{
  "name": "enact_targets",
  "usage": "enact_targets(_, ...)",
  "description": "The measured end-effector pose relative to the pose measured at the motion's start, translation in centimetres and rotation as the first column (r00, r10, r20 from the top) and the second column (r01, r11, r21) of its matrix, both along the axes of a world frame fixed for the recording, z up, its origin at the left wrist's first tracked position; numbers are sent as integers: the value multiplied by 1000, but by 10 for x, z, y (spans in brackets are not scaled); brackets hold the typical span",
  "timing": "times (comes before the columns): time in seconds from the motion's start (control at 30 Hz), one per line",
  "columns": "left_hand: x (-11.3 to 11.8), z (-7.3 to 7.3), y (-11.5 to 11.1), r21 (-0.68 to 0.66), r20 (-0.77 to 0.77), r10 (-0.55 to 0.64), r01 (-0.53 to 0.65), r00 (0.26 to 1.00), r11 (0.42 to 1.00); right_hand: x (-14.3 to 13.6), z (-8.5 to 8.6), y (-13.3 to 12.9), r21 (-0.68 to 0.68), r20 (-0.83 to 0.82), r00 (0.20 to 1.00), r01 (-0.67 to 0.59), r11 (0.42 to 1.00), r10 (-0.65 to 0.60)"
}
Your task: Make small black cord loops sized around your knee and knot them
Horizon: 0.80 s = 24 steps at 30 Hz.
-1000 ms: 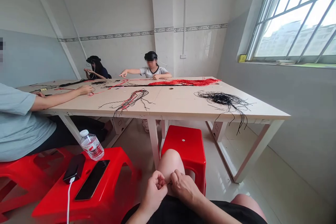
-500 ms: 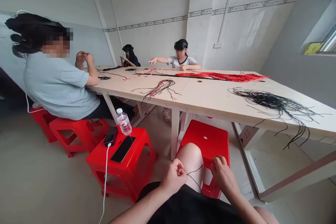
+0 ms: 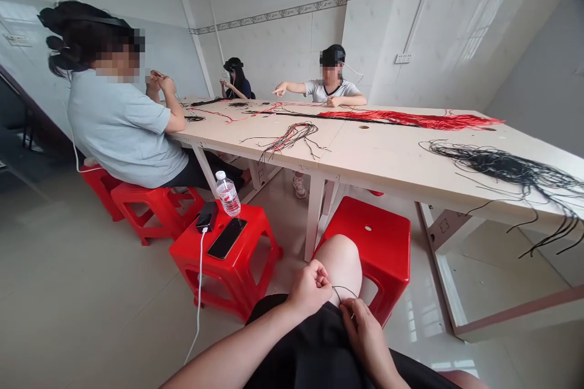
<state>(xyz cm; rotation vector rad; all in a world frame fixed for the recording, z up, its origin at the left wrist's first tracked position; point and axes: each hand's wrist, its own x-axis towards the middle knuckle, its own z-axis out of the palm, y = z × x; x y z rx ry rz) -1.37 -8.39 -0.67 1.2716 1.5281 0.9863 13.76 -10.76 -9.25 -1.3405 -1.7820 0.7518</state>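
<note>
A thin black cord runs in a small loop between my two hands, just above my bare knee. My left hand is closed in a pinch on the cord, its fingertips curled together. Lower and to the right, my right hand bends its thumb and fingers around the other side of the cord, close to the black cloth on my lap. The cord's ends are hidden by my fingers.
On the long table lie red cords, a black cord bundle and a mixed bundle. Red stools stand around; one carries a bottle, a phone and a power bank. Several people sit at the table.
My right hand has come down and left, closer to my left hand, and the cord loop between them is smaller. The view has shifted slightly left and down.
</note>
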Motion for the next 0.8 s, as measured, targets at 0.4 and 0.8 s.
enact_targets(0.4,-5,-14,2,-25,51,-50,51,997,998,-6,-1,-9,77,267,963,-58,995,36)
enact_targets(0.8,-3,-13,2,-34,22,-33,34,999,999,2,-4,-10,-145,105,994,-23,989,38)
